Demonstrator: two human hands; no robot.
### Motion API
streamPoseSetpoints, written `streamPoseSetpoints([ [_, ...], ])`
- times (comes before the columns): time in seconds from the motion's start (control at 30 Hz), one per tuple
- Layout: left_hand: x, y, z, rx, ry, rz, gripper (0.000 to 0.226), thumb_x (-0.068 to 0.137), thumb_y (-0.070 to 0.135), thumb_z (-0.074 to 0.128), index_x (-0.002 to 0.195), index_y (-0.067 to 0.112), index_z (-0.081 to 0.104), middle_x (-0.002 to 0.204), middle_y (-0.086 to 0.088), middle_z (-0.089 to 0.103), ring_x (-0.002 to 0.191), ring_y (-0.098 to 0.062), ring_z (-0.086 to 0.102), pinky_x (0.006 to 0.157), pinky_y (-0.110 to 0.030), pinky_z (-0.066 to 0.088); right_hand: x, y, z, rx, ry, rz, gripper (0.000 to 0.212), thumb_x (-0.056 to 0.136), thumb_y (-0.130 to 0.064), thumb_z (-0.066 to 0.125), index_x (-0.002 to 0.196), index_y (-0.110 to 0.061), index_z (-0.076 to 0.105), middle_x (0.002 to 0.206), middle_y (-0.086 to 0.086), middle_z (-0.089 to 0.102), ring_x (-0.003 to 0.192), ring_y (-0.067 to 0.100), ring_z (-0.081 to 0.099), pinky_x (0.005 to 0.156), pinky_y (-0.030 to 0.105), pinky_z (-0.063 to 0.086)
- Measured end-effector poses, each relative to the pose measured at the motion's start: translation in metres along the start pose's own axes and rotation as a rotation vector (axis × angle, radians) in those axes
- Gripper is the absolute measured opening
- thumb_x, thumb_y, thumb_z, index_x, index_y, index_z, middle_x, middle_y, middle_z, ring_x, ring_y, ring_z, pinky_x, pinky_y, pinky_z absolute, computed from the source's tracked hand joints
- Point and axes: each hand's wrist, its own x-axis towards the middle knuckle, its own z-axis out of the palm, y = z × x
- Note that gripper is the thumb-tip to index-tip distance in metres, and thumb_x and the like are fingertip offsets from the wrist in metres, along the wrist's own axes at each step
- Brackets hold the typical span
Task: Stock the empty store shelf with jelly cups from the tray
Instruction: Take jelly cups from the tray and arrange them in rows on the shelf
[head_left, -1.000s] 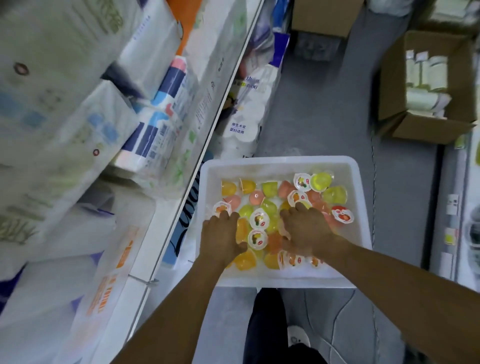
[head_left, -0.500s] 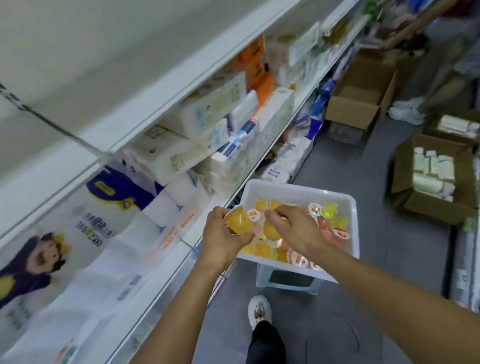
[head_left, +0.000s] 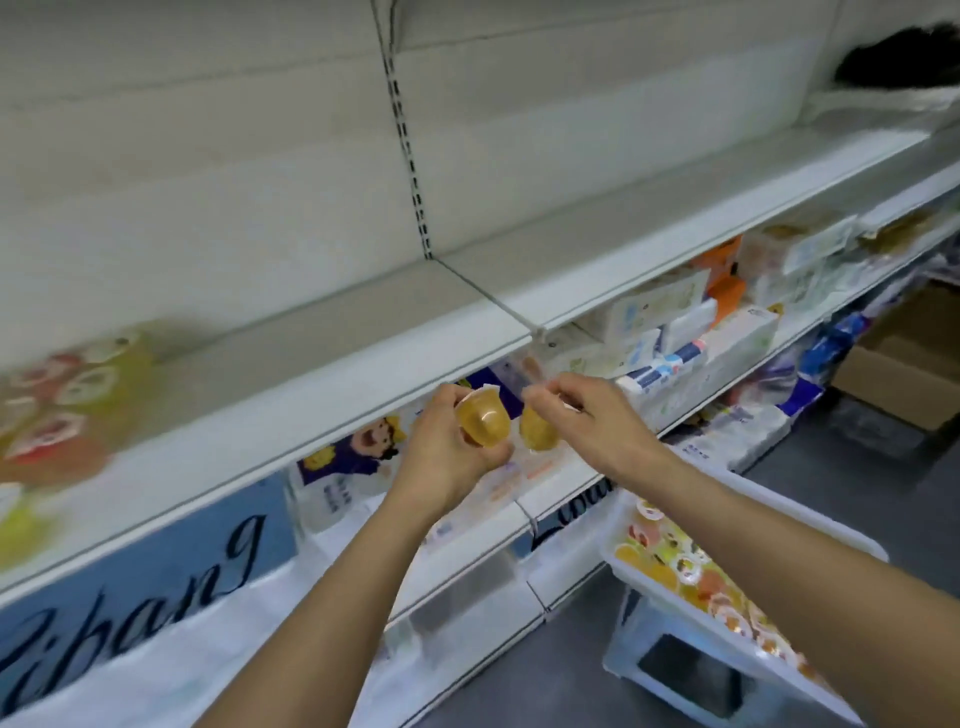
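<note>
Both hands, left (head_left: 447, 447) and right (head_left: 582, 415), now raised, each gripping 1 jelly cup (head_left: 483, 426).

left hand (head_left: 447, 447) and right hand (head_left: 587, 415) each hold an orange jelly cup (head_left: 483, 423) before the shelf (head_left: 363, 332).

Head-worn, wide-angle, looking forward and down along the store shelf (head_left: 363, 332) from close by (tray (head_left: 737, 618) at lower right, edges blurred).
</note>
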Motion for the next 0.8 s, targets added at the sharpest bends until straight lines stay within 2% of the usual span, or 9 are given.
streamPoseSetpoints([
  [0.1, -0.011, -0.008, -0.067, 0.03, 0.092, -0.004, 0.048, 0.061, 0.032, 0.082, 0.095, 0.037, 0.048, 0.091, 0.009, 0.069, 0.081, -0.01, 0.068, 0.077, -0.045, 0.057, 0.017, -0.044, 0.04, 0.055, -0.018, -0.034, 0.035, 0.079, -0.061, 0.056, 0.09, -0.028, 0.062, 0.084, -0.009, 0.065, 0.08, 0.009, 0.061, 0.07, 0.03, 0.049],
  [0.2, -0.023, -0.02, -0.129, 0.013, 0.15, -0.043, 0.051, 0.061, 0.03, 0.085, 0.095, 0.038, 0.048, 0.091, 0.002, 0.07, 0.072, -0.014, 0.071, 0.067, -0.045, 0.06, 0.032, -0.086, 0.083, 0.094, -0.058, -0.072, 0.03, 0.082, -0.053, 0.063, 0.096, -0.027, 0.06, 0.085, -0.003, 0.062, 0.078, 0.012, 0.059, 0.065, 0.026, 0.045],
  [0.27, -0.031, -0.03, -0.166, 0.082, 0.235, -0.023, 0.05, 0.064, 0.027, 0.085, 0.095, 0.035, 0.048, 0.091, 0.006, 0.068, 0.074, -0.008, 0.069, 0.071, -0.04, 0.059, 0.042, -0.111, 0.113, 0.092, -0.108, -0.101, 0.03, 0.082, -0.051, 0.065, 0.099, -0.027, 0.059, 0.088, -0.002, 0.061, 0.076, 0.012, 0.057, 0.063, 0.024, 0.044],
  [0.37, -0.04, -0.046, -0.215, 0.148, 0.346, -0.024, 0.051, 0.064, 0.029, 0.087, 0.097, 0.034, 0.048, 0.092, 0.008, 0.067, 0.08, -0.008, 0.066, 0.078, -0.04, 0.056, 0.051, -0.146, 0.156, 0.055, -0.219, -0.109, 0.034, 0.083, -0.046, 0.067, 0.109, -0.026, 0.057, 0.099, -0.005, 0.059, 0.08, 0.011, 0.059, 0.059, 0.021, 0.049],
  [0.5, -0.058, -0.069, -0.267, 0.198, 0.456, -0.036, 0.058, 0.064, 0.03, 0.087, 0.106, 0.037, 0.047, 0.098, 0.008, 0.066, 0.081, -0.009, 0.067, 0.079, -0.04, 0.057, 0.061, -0.176, 0.213, -0.102, -0.371, -0.234, 0.043, 0.083, -0.049, 0.065, 0.119, -0.029, 0.052, 0.115, -0.005, 0.059, 0.097, 0.014, 0.06, 0.085, 0.033, 0.052],
  [0.6, -0.073, -0.082, -0.304, 0.204, 0.519, -0.054, 0.058, 0.066, 0.028, 0.087, 0.108, 0.035, 0.048, 0.095, 0.01, 0.066, 0.08, -0.009, 0.067, 0.077, -0.039, 0.058, 0.068, -0.197, 0.253, -0.14, -0.436, -0.259, 0.046, 0.084, -0.044, 0.065, 0.124, -0.027, 0.05, 0.119, -0.002, 0.058, 0.097, 0.015, 0.059, 0.086, 0.033, 0.051],
  [0.7, -0.081, -0.087, -0.329, 0.207, 0.558, -0.063, 0.056, 0.067, 0.025, 0.087, 0.105, 0.032, 0.047, 0.093, 0.009, 0.065, 0.078, -0.007, 0.067, 0.072, -0.036, 0.058, 0.077, -0.212, 0.281, -0.201, -0.436, -0.306, 0.05, 0.088, -0.039, 0.064, 0.132, -0.02, 0.048, 0.126, 0.001, 0.057, 0.103, 0.017, 0.057, 0.084, 0.028, 0.045],
  [0.8, -0.086, -0.092, -0.343, 0.222, 0.571, -0.059, 0.054, 0.068, 0.022, 0.086, 0.103, 0.032, 0.047, 0.093, 0.009, 0.065, 0.078, -0.007, 0.067, 0.073, -0.034, 0.058, 0.087, -0.219, 0.299, -0.258, -0.434, -0.327, 0.052, 0.089, -0.039, 0.06, 0.134, -0.017, 0.046, 0.13, 0.004, 0.056, 0.11, 0.02, 0.056, 0.088, 0.03, 0.045],
])
